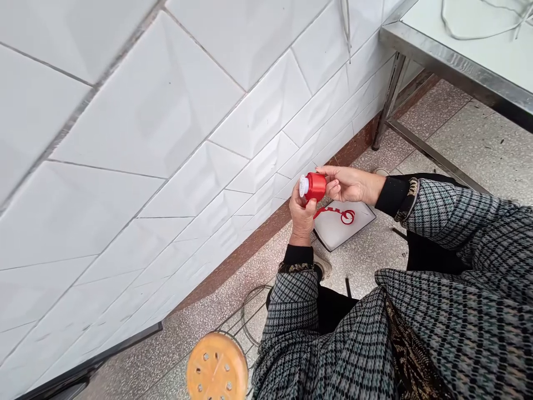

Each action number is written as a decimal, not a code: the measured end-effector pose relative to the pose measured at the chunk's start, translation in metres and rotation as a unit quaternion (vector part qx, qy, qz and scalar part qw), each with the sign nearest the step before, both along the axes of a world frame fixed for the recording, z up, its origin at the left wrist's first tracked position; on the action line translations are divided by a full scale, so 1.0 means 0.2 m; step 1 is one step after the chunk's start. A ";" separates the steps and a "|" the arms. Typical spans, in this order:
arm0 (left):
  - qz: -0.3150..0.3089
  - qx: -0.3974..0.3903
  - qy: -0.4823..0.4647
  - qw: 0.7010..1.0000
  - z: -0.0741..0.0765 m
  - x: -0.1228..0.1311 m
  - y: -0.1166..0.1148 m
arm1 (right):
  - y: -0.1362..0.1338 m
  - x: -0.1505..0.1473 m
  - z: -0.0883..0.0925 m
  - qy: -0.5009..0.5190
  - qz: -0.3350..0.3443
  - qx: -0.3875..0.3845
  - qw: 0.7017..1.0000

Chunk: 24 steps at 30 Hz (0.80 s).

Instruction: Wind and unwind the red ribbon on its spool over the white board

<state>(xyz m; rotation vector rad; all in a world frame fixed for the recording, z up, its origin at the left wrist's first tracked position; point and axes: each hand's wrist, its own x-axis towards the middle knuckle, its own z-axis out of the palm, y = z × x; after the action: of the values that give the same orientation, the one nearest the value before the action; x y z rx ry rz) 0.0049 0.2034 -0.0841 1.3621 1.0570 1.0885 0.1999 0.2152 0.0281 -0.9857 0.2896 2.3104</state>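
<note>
From the head camera, just right of the frame's middle, both hands meet on a small red cap (314, 186) with a white face turned toward the tiled wall (166, 128). The left hand (302, 214) comes up from below, its fingers curled round the underside. The right hand (352, 185) reaches in from the right, thumb and fingertips pinching the near end.

It looks like light, stiff, smooth plastic, so it could slip. The ribbed-looking side is the safest place to grip it.

A red curl (338, 213) sits below. I cannot tell whether it hangs from the cap or is printed on the white sheet (333, 230) lying on the floor (478, 144).

A stool (216, 369) stands at the lower middle and a steel table (441, 55) at the upper right.
</note>
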 end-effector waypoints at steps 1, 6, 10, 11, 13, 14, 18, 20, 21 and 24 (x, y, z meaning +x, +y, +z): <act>0.003 -0.012 -0.012 1.000 0.01 0.00 0.00 | -0.01 -0.01 0.00 -0.002 -0.010 0.010 1.000; 0.006 -0.067 -0.055 0.996 0.01 0.01 -0.02 | -0.04 -0.04 -0.02 -0.033 -0.035 0.070 0.996; 0.026 -0.065 -0.055 0.996 0.03 0.04 -0.03 | -0.04 -0.04 0.02 -0.062 -0.053 0.077 0.994; 0.036 -0.068 -0.059 0.995 0.04 0.05 -0.04 | -0.03 -0.03 0.03 -0.072 -0.064 0.071 0.993; 0.055 -0.079 -0.064 0.993 0.06 0.07 -0.04 | -0.01 -0.02 0.04 -0.096 -0.087 0.056 0.990; 0.062 -0.084 -0.062 0.993 0.07 0.07 -0.04 | -0.01 -0.01 0.05 -0.105 -0.097 0.046 0.989; 0.073 -0.071 -0.044 0.994 0.08 0.08 -0.06 | 0.02 0.01 0.04 -0.115 -0.115 0.018 0.986; 0.072 -0.054 -0.034 0.995 0.08 0.07 -0.07 | 0.03 0.02 0.03 -0.106 -0.119 0.022 0.987; 0.065 -0.050 -0.025 0.996 0.07 0.06 -0.08 | 0.03 0.02 0.02 -0.101 -0.120 0.026 0.987; 0.022 -0.059 0.011 0.998 0.06 0.05 -0.09 | 0.04 0.03 0.00 -0.085 -0.116 0.029 0.989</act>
<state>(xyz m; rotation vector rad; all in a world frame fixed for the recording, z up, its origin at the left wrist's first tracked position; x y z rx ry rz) 0.0156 0.1863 -0.0723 1.2645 1.1540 1.0295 0.2059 0.2237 0.0289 -1.0523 0.2506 2.0022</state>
